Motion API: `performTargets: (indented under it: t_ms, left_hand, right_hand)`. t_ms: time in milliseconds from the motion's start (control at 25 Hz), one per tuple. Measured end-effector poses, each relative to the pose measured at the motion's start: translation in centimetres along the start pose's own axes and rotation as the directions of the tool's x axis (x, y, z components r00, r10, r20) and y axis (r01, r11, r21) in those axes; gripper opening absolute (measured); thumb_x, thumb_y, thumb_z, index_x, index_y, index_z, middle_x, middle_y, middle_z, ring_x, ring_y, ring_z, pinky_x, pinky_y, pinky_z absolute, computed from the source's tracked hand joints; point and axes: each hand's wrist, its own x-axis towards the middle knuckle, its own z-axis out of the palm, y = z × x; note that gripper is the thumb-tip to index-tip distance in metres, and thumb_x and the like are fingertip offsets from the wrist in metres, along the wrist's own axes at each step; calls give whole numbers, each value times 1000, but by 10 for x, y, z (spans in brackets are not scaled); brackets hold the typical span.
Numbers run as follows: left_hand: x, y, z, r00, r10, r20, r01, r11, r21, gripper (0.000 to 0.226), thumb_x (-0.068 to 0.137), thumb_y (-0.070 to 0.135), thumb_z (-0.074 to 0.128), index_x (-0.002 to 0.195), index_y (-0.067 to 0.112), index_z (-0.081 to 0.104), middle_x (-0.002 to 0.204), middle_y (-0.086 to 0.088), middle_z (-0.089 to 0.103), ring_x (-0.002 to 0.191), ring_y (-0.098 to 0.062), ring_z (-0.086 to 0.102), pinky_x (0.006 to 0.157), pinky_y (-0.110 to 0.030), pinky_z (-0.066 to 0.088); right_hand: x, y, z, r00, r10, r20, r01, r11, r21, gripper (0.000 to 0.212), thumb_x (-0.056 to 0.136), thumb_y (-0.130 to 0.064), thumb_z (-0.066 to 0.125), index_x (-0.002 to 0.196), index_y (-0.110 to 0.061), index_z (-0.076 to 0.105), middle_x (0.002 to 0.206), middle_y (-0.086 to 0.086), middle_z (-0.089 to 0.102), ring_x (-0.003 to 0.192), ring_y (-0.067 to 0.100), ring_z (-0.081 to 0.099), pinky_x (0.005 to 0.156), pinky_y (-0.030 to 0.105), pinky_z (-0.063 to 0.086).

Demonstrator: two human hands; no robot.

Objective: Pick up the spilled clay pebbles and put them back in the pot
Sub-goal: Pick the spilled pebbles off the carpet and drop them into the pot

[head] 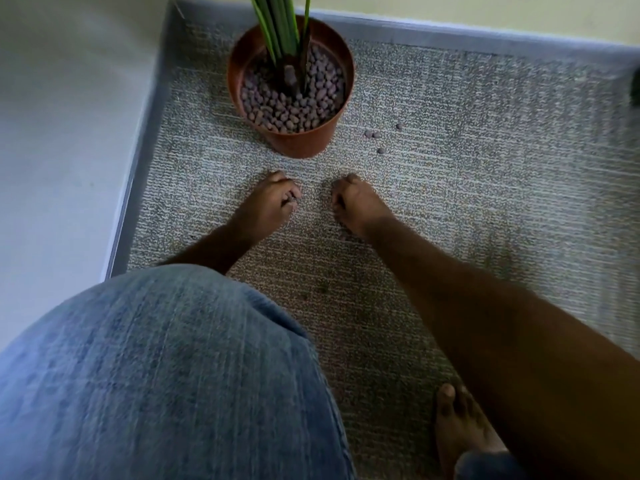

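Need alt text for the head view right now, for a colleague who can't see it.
Both hands, left and right, rest curled on grey carpet before a terracotta pot filled with clay pebbles; four spilled pebbles lie to the pot's right.

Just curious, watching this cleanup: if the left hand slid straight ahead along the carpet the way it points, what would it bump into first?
Probably the pot: the left hand points up-frame at its base, with only bare carpet between.
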Motion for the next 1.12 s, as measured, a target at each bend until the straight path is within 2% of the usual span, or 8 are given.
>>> performTargets:
  t_ms: [240,400,560,680,800,920,1040,1120]
  left_hand:
    - [-7,-4,0,999,48,11,-48,999,15,18,86,-5,68,101,2,73,104,-13,63,85,-15,57,83,-26,49]
    - [-7,-5,1,1000,21,23,-21,1000,-3,20,86,-4,68,101,7,73,104,-6,61,84,-11,57,80,-23,49]
    - [-6,-8,-1,999,5,39,-4,1000,-20,20,86,-1,70,101,13,72,101,4,57,79,-4,54,75,-12,46]
    - [-7,-5,-4,999,13,33,-11,999,-47,21,87,1,71,101,17,72,100,8,56,82,-4,59,75,-11,48]
    - [-8,4,-14,997,58,-43,-62,994,-93,18,88,5,72,101,18,71,100,11,57,84,1,60,77,-23,57]
    - [-10,20,-29,973,161,-167,-181,977,-114,16,89,9,73,103,17,71,102,13,60,87,2,63,77,-15,55]
    - [-11,33,-45,932,197,-305,-249,958,-143,15,91,10,74,105,14,72,107,6,64,90,-1,64,79,-11,52]
    - [-7,37,-61,910,150,-386,-226,961,-161,19,92,14,75,110,18,70,110,6,66,91,1,64,77,-9,51]
  right_hand:
    - [-37,6,15,997,-41,64,43,998,-39,42,96,-26,57,133,-6,50,133,18,48,118,33,52,100,40,46]
    - [-51,3,27,997,-62,49,62,998,5,21,95,-17,57,114,-11,56,125,15,48,107,29,55,93,36,51]
    - [-52,0,28,999,1,35,-2,1000,21,19,86,-6,64,105,-9,64,131,17,52,107,30,60,95,35,52]
    - [-51,4,22,998,61,27,-64,985,159,18,72,0,72,86,-10,65,109,6,56,85,23,61,77,34,55]
    - [-50,9,9,989,149,-8,-137,924,357,16,71,5,72,81,-7,66,91,3,60,76,23,61,68,29,52]
    - [-42,1,-23,982,160,-103,-92,873,479,13,78,5,71,84,-6,67,79,-4,62,75,16,61,64,13,49]
    - [-23,-19,-66,967,182,-179,-33,784,619,17,84,-2,71,93,-15,65,98,3,67,86,20,67,79,30,61]
    - [-4,-38,-94,937,84,-338,128,820,559,13,84,-6,72,95,-12,66,105,7,65,91,23,67,81,33,61]
